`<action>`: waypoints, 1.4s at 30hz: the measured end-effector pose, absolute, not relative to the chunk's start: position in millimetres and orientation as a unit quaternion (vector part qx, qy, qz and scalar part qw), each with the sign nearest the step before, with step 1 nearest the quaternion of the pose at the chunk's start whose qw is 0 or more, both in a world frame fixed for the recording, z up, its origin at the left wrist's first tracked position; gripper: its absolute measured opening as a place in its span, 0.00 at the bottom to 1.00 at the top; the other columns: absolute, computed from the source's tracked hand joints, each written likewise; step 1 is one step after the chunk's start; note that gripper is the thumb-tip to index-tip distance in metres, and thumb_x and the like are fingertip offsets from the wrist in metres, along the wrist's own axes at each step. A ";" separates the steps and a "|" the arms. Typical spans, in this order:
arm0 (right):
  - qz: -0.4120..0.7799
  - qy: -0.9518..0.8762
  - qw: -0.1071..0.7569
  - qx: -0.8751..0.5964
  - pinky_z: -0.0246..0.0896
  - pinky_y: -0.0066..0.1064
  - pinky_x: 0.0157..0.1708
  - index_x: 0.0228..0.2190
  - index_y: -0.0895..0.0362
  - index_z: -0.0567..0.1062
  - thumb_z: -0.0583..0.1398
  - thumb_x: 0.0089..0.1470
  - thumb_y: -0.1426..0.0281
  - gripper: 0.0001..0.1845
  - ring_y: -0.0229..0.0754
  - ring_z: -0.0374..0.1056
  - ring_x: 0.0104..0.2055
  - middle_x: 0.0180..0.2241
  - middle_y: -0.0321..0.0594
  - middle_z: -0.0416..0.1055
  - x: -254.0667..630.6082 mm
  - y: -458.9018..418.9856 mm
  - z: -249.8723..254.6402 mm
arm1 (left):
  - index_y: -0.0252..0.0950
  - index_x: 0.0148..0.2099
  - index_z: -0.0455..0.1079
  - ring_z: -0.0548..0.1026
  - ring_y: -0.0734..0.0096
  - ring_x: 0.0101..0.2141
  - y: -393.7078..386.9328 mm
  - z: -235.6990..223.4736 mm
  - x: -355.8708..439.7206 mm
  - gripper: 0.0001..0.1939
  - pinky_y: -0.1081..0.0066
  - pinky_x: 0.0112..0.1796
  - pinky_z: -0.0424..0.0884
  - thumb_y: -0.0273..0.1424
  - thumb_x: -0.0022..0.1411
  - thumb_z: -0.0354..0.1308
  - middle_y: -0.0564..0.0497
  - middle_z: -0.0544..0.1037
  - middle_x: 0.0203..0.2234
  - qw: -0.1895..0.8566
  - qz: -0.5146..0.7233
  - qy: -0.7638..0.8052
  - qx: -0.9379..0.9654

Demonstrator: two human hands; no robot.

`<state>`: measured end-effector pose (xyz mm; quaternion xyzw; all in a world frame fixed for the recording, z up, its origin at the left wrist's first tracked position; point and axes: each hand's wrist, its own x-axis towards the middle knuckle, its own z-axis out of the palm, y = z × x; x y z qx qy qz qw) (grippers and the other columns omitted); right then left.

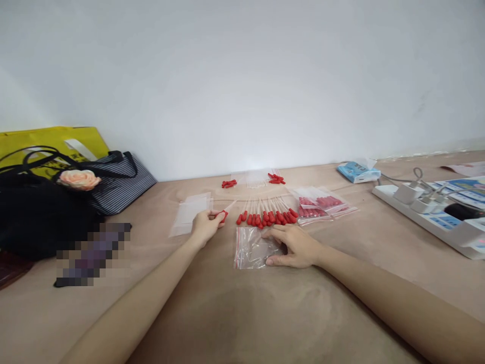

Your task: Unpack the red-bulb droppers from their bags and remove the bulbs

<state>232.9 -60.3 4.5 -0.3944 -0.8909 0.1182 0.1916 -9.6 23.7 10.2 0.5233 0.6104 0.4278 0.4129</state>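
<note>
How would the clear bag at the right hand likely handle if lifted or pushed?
The clear bag probably crumples easily, as its film is wrinkled. It is likely light, lying nearly flat. Its glossy sheen suggests it might slide.

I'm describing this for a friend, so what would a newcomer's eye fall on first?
Probably the fan of red-bulbed droppers near the picture's centre, just beyond the clear bag under the right hand. The bright yellow bag at far left likely comes next, then the peach flower in front of it.

Droppers (271,217) lie behind the zip bag (250,247), left of filled bags (314,206).
</note>
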 end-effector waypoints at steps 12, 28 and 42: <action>0.114 -0.891 0.183 -0.399 0.52 0.30 0.31 0.44 0.56 0.66 0.56 0.44 0.48 0.31 0.41 0.64 0.32 0.34 0.41 0.69 232.0 -60.4 5.9 | 0.31 0.28 0.69 0.72 0.75 0.17 17.1 15.0 4.2 0.14 0.77 0.21 0.68 0.39 0.49 0.58 0.53 0.73 0.16 0.421 0.355 0.608 0.572; 0.113 -0.894 0.183 -0.393 0.53 0.31 0.33 0.44 0.56 0.67 0.56 0.43 0.48 0.31 0.41 0.64 0.32 0.33 0.40 0.69 232.5 -59.2 5.4 | 0.33 0.31 0.67 0.71 0.74 0.24 14.7 6.9 6.1 0.09 0.74 0.28 0.67 0.35 0.49 0.54 0.52 0.73 0.25 0.345 0.415 0.584 0.606; 0.120 -0.933 0.181 -0.287 0.52 0.30 0.31 0.43 0.56 0.67 0.58 0.42 0.50 0.30 0.39 0.62 0.31 0.31 0.39 0.66 225.0 -64.5 9.2 | 0.37 0.36 0.56 0.62 0.78 0.21 -46.3 26.4 4.4 0.20 0.76 0.23 0.59 0.38 0.44 0.60 0.59 0.64 0.23 0.327 0.170 0.518 0.772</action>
